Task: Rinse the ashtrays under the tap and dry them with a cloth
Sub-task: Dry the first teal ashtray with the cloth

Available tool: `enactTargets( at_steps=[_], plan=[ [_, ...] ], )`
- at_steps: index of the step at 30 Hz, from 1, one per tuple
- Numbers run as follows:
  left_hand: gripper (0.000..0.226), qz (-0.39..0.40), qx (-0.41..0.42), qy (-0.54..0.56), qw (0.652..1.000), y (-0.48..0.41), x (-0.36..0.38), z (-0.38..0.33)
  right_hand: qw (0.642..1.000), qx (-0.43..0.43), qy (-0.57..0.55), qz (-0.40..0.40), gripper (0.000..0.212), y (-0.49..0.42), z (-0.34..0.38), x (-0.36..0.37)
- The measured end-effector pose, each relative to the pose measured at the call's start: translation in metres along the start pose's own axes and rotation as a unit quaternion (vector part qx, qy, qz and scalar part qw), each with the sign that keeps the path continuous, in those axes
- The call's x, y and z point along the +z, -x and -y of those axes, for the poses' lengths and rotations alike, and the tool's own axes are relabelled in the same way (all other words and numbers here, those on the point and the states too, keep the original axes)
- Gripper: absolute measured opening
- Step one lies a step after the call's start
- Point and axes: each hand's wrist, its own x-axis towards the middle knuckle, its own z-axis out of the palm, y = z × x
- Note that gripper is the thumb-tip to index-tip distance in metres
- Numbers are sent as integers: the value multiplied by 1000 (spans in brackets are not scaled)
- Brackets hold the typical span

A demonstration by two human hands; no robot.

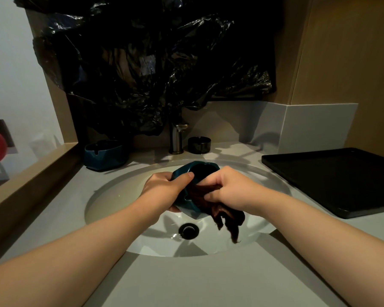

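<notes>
Currently drying: left hand [164,187] gripping teal glazed ashtray [190,173] over white oval sink [120,196], right hand [226,189] pinching dark brown cloth [217,207] inside; wet glaze could slip and chip.

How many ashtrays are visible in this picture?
3. A teal square ashtray left of the tap, a black round ashtray right of it, a teal ashtray held over the sink. Others may be hidden.
</notes>
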Motion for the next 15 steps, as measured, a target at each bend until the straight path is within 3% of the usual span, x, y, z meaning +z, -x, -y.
enactTargets(
  at_steps=[3,7,13,15],
  plan=[
    [30,-8,-7,-5,1000,1,0,-1,987,-3,156,40,45,1,-1,-4],
    [34,18,-18,-31,999,3,5,-1,904,-31,422,65,36,-1,1,-3],
    [40,45,-52,-55,996,3,2,0,802,-185,567,-21,27,-2,-9,-7],
    [41,49,-62,-42,996,3,3,1,750,-224,621,-38,16,-10,-16,1]
  ],
)
